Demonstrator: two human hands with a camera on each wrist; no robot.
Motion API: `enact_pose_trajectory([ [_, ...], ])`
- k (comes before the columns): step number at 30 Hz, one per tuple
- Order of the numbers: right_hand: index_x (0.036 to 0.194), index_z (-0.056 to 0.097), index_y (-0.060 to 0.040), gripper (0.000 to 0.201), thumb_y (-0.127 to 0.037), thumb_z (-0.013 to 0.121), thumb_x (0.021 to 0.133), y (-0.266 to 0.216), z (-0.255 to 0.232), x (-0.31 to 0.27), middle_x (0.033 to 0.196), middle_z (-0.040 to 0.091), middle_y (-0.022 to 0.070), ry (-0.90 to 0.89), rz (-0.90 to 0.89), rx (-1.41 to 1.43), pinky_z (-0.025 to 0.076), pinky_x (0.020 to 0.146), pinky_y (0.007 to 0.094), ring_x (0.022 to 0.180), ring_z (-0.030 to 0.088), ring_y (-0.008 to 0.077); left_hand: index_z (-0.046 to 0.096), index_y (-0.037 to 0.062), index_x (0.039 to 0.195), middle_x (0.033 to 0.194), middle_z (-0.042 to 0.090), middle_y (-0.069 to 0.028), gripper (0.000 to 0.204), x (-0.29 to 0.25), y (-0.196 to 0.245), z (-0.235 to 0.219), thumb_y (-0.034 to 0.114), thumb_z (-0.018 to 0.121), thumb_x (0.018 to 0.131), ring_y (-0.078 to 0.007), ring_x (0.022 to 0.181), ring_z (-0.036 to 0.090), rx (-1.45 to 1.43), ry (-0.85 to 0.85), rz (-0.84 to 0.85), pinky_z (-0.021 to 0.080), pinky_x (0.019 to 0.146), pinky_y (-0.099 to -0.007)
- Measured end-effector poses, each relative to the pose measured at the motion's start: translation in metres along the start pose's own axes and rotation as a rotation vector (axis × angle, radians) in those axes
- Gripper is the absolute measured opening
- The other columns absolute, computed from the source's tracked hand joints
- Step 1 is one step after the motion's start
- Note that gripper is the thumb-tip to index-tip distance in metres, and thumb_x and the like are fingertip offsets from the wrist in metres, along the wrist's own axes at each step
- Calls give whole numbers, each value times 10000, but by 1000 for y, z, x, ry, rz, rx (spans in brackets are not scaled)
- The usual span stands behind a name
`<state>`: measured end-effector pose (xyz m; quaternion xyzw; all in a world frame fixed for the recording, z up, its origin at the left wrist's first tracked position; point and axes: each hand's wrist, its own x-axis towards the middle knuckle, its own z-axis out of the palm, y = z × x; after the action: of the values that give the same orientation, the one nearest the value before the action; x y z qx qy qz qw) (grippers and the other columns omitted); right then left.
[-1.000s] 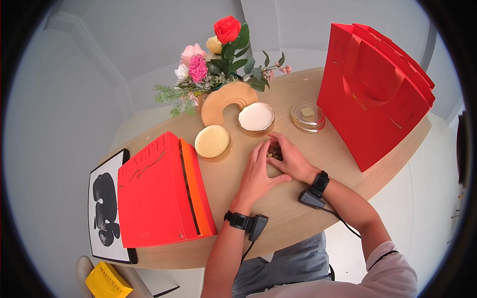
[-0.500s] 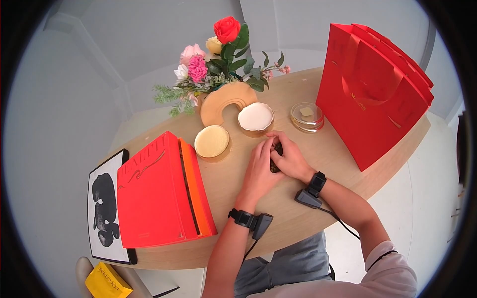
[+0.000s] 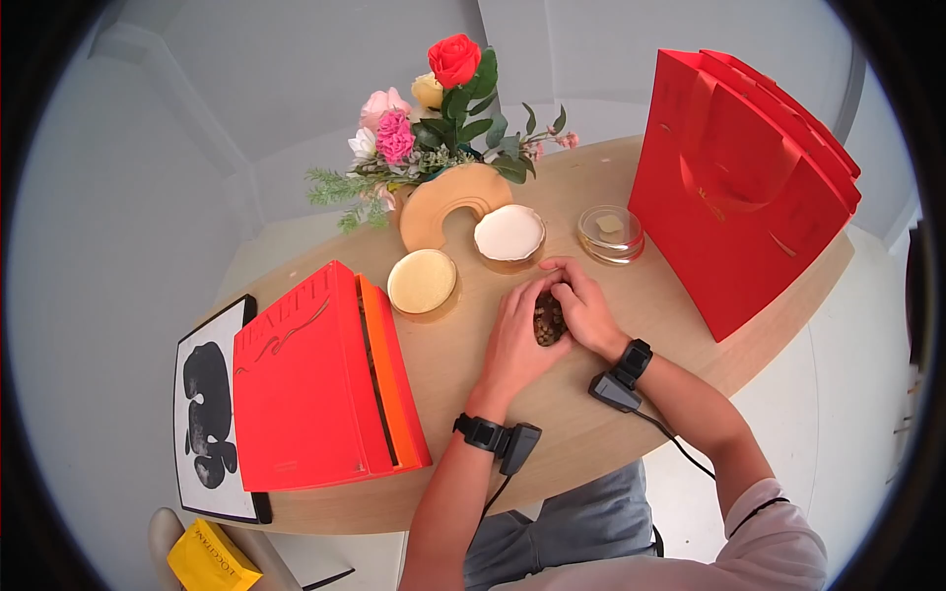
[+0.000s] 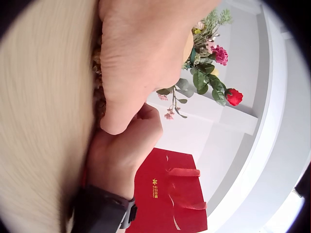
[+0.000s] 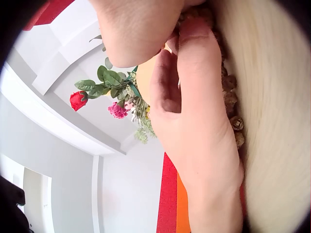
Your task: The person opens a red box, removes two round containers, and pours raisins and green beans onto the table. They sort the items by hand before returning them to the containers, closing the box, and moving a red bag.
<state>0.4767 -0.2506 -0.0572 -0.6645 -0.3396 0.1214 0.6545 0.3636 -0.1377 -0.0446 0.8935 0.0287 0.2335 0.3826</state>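
Brown nubbly pieces point(image 3: 549, 324): heaped on the worktop point(image 3: 652, 307), near side of the round white-and-gold container point(image 3: 508, 265). Left hand point(image 3: 516, 333), right hand point(image 3: 591, 317): curled round them. Handling: likely light, hard, apt to roll; cup from both sides.

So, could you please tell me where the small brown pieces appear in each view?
Head: small brown pieces between the left hand and right hand, right of centre.
Left wrist: pieces, a thin strip left of centre.
Right wrist: pieces, right of centre.
Shared landmark: red rose.
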Motion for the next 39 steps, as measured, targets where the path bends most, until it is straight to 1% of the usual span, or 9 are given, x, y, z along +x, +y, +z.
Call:
enact_pose_trajectory([
  [6,1296,586,25,331,-108,521,1000,-4,-2,-1,996,695,130,8,28,-76,545,908,366,958,679,228,483,13,1452,1459,519,-205,856,-4,-4,0,219,903,736,-378,1364,511,-2,53,53,447,1148,-460],
  [10,1274,602,30,306,-132,500,1035,-1,-3,1,1106,702,149,32,43,-12,529,968,356,1072,682,241,440,11,1488,1470,495,-210,928,-7,-1,-3,238,919,726,-371,1373,506,-25,68,77,451,1148,-455],
  [14,1289,589,36,320,-153,462,1065,-5,-5,1,1192,691,166,20,58,50,497,1040,360,1171,661,252,384,9,1528,1501,450,-214,1020,-7,1,-8,268,938,712,-365,1386,497,-97,13,3,457,1147,-454],
  [18,1312,568,40,341,-179,453,1076,-6,-4,1,1207,685,171,-1,59,69,489,1054,372,1182,652,255,352,4,1549,1524,422,-214,1077,-5,2,-11,291,945,697,-373,1403,482,-94,-30,-16,443,1165,-456],
  [20,1349,530,20,326,-164,441,1095,-12,-5,0,1286,644,138,-94,71,15,457,1116,356,1235,611,216,339,4,1558,1531,413,-216,1097,-3,4,-13,294,944,691,-377,1414,471,-67,-53,-14,433,1175,-458],
  [23,1358,519,16,327,-162,440,1095,-3,-4,1,1303,631,143,-107,65,104,452,1131,371,1258,595,224,320,-3,1571,1544,399,-226,1128,0,6,-13,299,942,681,-387,1438,444,-51,-76,-15,415,1192,-461],
  [30,1356,510,21,333,-182,436,1103,-3,-3,3,1317,608,144,-71,17,40,448,1142,383,1274,582,230,288,-55,1574,1573,365,-270,1161,0,1,-15,335,930,689,-418,1472,392,44,-44,-10,382,1213,-476],
  [33,1353,525,46,378,-212,449,1087,-1,-2,3,1276,657,192,-19,10,71,466,1098,382,1238,627,270,285,-63,1577,1579,360,-277,1164,0,-3,-14,353,927,699,-418,1476,384,67,-5,-56,375,1216,-482],
  [39,1348,528,43,380,-225,442,1092,-1,-2,3,1272,658,189,-12,19,86,469,1096,379,1245,627,263,279,-59,1586,1548,407,-275,1160,2,-3,-15,342,928,712,-401,1441,443,37,-18,-88,405,1191,-473],
])
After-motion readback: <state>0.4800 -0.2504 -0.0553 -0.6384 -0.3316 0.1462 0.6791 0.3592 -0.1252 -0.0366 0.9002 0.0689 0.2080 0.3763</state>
